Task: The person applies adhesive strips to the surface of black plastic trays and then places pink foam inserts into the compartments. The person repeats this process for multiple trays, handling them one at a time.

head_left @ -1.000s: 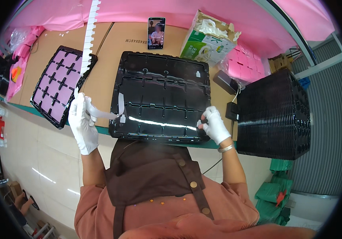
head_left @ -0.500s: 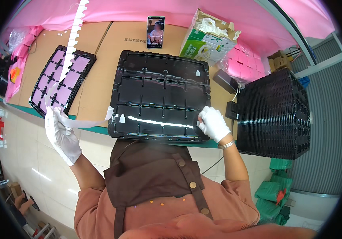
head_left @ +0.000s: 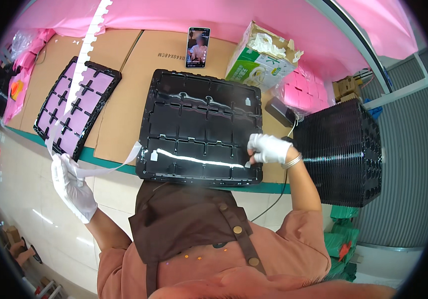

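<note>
My left hand [head_left: 73, 187], in a white glove, pinches a long white label strip [head_left: 108, 170] beside the table's front edge. One end of the strip trails right to the tray's near left corner, while the other runs up over a smaller tray with purple inside [head_left: 90, 94]. A large black plastic tray [head_left: 189, 128] with molded compartments lies in front of me. My gloved right hand [head_left: 271, 149] is closed at its near right corner, thumb and fingertips on a small white label [head_left: 247, 164]. Similar labels sit at the near left [head_left: 154, 155] and far right [head_left: 248, 101].
A tall stack of black trays [head_left: 341, 154] stands at the right. Behind are a phone [head_left: 198, 47], an open green-and-white carton [head_left: 261, 65] with crumpled paper, a pink wrapped bundle [head_left: 306, 88] and a black adapter box [head_left: 280, 111]. Cardboard [head_left: 117, 119] covers the table.
My right hand has turned, its wrist swinging outward to the right while the fingertips stay at the tray's corner and the label there shows more. My left hand has shifted slightly nearer with the strip.
</note>
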